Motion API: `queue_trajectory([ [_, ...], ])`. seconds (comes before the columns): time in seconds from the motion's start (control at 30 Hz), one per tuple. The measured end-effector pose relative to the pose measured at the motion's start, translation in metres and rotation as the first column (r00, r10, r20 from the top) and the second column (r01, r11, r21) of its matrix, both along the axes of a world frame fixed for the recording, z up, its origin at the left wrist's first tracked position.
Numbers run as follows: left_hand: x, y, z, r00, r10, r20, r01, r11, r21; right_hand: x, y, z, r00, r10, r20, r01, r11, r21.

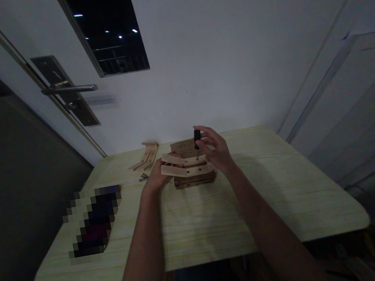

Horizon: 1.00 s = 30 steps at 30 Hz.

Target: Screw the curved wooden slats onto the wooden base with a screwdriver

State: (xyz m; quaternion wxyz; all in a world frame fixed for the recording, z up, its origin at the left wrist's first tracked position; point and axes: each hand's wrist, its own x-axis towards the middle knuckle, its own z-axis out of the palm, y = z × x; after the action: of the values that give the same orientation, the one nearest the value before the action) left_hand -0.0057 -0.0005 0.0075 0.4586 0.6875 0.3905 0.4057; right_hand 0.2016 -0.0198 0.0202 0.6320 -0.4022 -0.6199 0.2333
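A wooden assembly (pixel 193 171) of curved slats with holes on a brown base sits at the middle far side of the pale wooden table (pixel 195 226). My left hand (pixel 157 177) grips the left end of the slats. My right hand (pixel 215 149) pinches a small screwdriver (pixel 196 140) with a black handle, held upright with its tip on the top slat.
Two loose curved wooden pieces (pixel 147 156) lie at the far left of the table. A small metal part (pixel 143 178) lies near my left hand. A blurred dark object (pixel 95 222) lies on the left. A door with a handle (pixel 68 90) stands behind.
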Motion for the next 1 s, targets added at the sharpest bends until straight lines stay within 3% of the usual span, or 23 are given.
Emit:
queue_trajectory([
  [0.2, 0.0, 0.004, -0.007, 0.999, -0.013, 0.045, 0.014, 1.0, -0.016, 0.0, 0.0, 0.001, 1.0, -0.013, 0.02, 0.012, 1.0, 0.015],
  [0.43, -0.002, 0.005, -0.004, 1.0, 0.001, 0.018, -0.001, 1.0, 0.017, 0.0, -0.003, 0.004, 0.992, 0.119, -0.051, -0.12, 0.993, -0.014],
  [0.83, -0.003, 0.007, -0.009, 1.0, -0.012, 0.007, 0.012, 0.999, 0.052, 0.0, -0.001, 0.002, 1.0, -0.013, -0.021, 0.012, 1.0, -0.011],
  [1.0, -0.003, 0.01, -0.015, 1.0, -0.011, 0.019, 0.011, 1.0, -0.009, -0.002, -0.004, 0.001, 0.999, 0.038, -0.015, -0.038, 0.999, 0.011],
])
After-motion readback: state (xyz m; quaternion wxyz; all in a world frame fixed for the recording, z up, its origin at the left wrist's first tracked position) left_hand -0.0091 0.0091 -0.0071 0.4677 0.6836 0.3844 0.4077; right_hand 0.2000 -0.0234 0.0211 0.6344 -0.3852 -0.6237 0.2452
